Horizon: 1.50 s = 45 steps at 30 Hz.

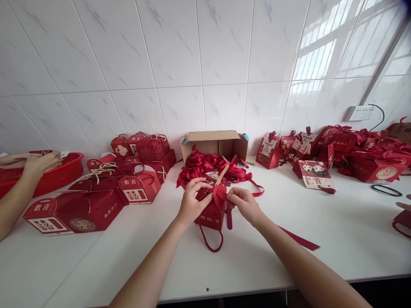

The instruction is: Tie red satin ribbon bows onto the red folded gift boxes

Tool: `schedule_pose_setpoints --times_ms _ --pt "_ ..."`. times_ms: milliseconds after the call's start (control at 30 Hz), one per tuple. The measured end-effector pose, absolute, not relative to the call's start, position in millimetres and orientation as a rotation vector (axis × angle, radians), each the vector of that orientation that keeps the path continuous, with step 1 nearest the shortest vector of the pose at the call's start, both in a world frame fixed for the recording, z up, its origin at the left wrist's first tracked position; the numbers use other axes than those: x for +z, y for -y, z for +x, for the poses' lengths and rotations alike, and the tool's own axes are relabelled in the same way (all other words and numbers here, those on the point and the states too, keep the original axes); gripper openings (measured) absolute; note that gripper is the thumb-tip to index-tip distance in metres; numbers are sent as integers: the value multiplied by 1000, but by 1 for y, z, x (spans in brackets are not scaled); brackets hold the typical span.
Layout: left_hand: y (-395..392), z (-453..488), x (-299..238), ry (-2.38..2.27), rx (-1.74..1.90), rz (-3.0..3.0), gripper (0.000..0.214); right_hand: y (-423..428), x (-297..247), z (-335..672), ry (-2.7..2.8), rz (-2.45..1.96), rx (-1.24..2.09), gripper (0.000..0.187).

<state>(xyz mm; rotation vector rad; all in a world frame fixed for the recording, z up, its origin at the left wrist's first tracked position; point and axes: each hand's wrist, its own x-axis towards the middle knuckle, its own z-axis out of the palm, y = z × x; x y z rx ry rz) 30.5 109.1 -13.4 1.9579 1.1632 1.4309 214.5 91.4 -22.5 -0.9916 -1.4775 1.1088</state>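
A small red gift box (210,219) with gold lettering stands on the white table in front of me, a twisted red cord handle (212,247) hanging from its near side. Over its top is a round red paper tag (219,196). My left hand (195,200) grips the tag's left edge, thumb against it and fingers curled above the box. At the tag's right edge, my right hand (244,204) is closed in a pinch on a dark red ribbon (229,217), whose tail hangs beside the box. A longer ribbon end (298,238) lies beyond my right forearm.
Behind the box, an open cardboard carton (213,136) spills red ribbons (205,164). Finished-looking red boxes (93,209) stand at left, more red boxes (372,164) at right. Another person's hands (35,164) are over a red basin (75,167); a hand (405,203) shows at the right edge.
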Motion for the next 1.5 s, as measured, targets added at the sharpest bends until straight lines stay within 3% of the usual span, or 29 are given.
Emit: schedule_pose_setpoints --times_ms 233,433,533,767,867,967,1067,1300,1500 --pt "-107 35 -14 -1184 1550 2031 6 -95 -32 213 1524 -1040 1045 25" --pt "-104 34 -9 -1168 1768 1905 8 -103 -23 213 1623 -1117 486 30" --pt "-102 31 -4 -1173 1837 1720 13 -107 -3 204 1800 -1042 558 31" --pt "-105 25 0 -1130 1787 1634 16 -123 54 184 1785 -831 679 8" --pt "-104 20 2 -1156 1583 1873 14 -123 74 190 1579 -738 776 8" --pt "-103 15 4 -1111 1292 2188 29 -116 85 200 1467 -657 876 9" --pt "-105 11 3 -1132 1264 2182 33 -110 89 208 1450 -654 924 11" --pt "-119 7 2 -1234 1377 1452 26 -118 80 203 1417 -839 1015 21" --pt "-120 7 2 -1182 1337 1190 25 -137 46 173 1795 -1121 788 15"
